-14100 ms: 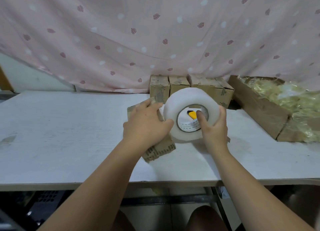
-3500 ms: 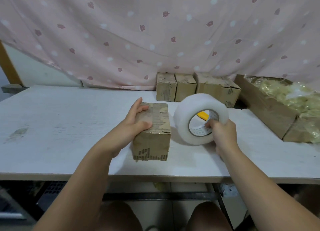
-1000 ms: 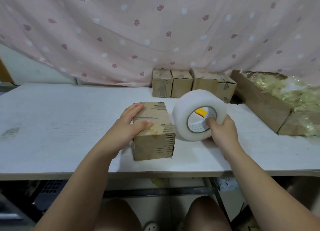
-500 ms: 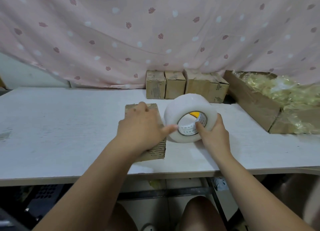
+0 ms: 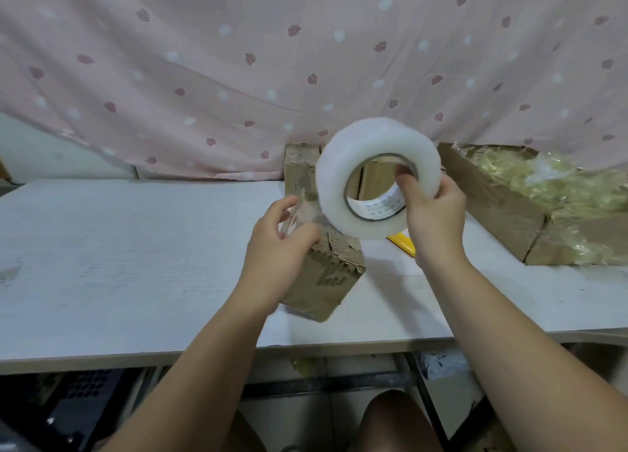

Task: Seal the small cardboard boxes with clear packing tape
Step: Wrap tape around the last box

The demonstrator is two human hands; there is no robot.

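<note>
Head view: fat, milky tape roll [image 5: 331, 183]

The left grip [image 5: 275, 248] is covering the near top of the small box [image 5: 333, 275]. The tape strip [image 5: 302, 210] it is pinching is looking blurry. The tape roll [image 5: 334, 186] is hiding most of the back boxes [image 5: 300, 169]. A yellow thing [image 5: 402, 242] is peeking out under the roll and the right grip [image 5: 435, 214], too hidden to name. The picture's edge is cutting off the big box [image 5: 492, 200].

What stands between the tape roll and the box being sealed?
Nothing visible. The right hand holds the tape roll up near the box, and the left hand pinches the tape strip at the box's top.
</note>
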